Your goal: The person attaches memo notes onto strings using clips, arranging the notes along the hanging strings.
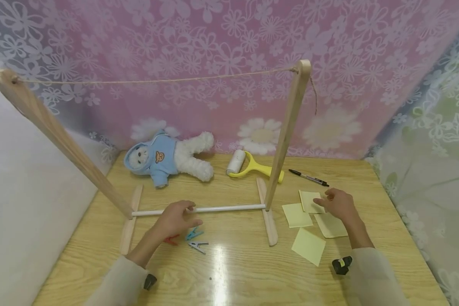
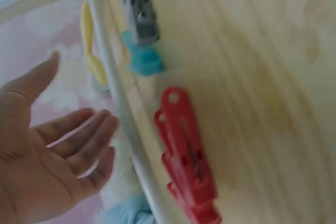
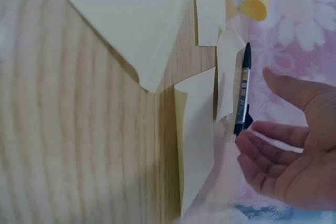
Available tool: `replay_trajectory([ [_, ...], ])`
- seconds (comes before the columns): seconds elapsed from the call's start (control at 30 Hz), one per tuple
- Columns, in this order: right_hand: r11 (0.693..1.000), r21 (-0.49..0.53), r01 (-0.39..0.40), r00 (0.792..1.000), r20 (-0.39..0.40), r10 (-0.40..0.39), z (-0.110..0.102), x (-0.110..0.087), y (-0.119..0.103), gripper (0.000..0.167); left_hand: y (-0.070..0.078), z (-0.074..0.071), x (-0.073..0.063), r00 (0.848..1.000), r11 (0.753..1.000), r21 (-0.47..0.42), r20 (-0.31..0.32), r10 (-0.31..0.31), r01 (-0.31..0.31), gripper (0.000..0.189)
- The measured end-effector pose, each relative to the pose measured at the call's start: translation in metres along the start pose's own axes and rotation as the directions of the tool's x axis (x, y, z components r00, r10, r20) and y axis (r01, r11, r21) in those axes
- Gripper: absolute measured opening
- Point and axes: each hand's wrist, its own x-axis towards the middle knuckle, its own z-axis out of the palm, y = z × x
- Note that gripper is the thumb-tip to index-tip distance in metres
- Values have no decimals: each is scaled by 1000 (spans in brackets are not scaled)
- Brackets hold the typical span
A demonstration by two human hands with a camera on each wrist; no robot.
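Note:
My left hand (image 1: 173, 219) hovers over the white rod (image 1: 229, 208) at the foot of a wooden stand, its fingers relaxed and holding nothing. Just below it on the table lie a red clothespin (image 2: 190, 153), a teal clothespin (image 1: 194, 233) and a grey clothespin (image 1: 198, 245). On the right side, my right hand (image 1: 339, 205) is over several yellow sticky notes (image 1: 308, 246), loosely bent with nothing in its grasp. One note (image 1: 310, 201) lies beneath its fingertips in the head view. Beyond that hand is a black and silver pen (image 3: 243, 85).
The stand's left post (image 1: 72, 148) and right post (image 1: 288, 136) rise on either side, with a twine line (image 1: 157, 80) strung between their tops. Behind the rod lie a plush toy (image 1: 193, 157) in a blue hoodie and a yellow-handled lint roller (image 1: 260, 168). Floral fabric (image 1: 214, 46) hangs at the back.

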Motion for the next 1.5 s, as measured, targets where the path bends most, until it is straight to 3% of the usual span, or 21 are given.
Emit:
replay_trajectory([
  [0.23, 989, -57, -140, 985, 95, 145, 0, 8, 4, 50, 0, 20, -3, 995, 997, 75, 91, -37, 30, 37],
  [0.37, 978, -70, -197, 975, 90, 203, 3, 11, 1, 52, 4, 26, -4, 997, 992, 124, 64, -46, 38, 40],
  [0.5, 966, -27, -256, 963, 78, 258, 5, 12, -4, 65, 9, 29, -4, 998, 982, 182, 44, -54, 45, 38],
  [0.8, 953, -7, -301, 950, 80, 301, 5, 12, -9, 75, 9, 34, -6, 1000, 972, 237, 0, 4, -4, 35],
  [1.03, 960, -30, -280, 955, 90, 282, 8, 16, -7, 72, 9, 34, -7, 1000, 969, 249, 1, -3, 2, 35],
  [1.27, 974, -102, -201, 975, 75, 209, 8, 16, -8, 44, 10, 33, -6, 1000, 967, 253, 12, -12, 8, 34],
  [1.37, 977, -147, -153, 984, 69, 164, 7, 16, -9, 41, 10, 33, -6, 1000, 968, 249, 19, -18, 13, 33],
  [1.5, 986, -63, -154, 984, 86, 159, 7, 15, -12, 46, 10, 33, -5, 1000, 968, 252, 20, -19, 14, 33],
])
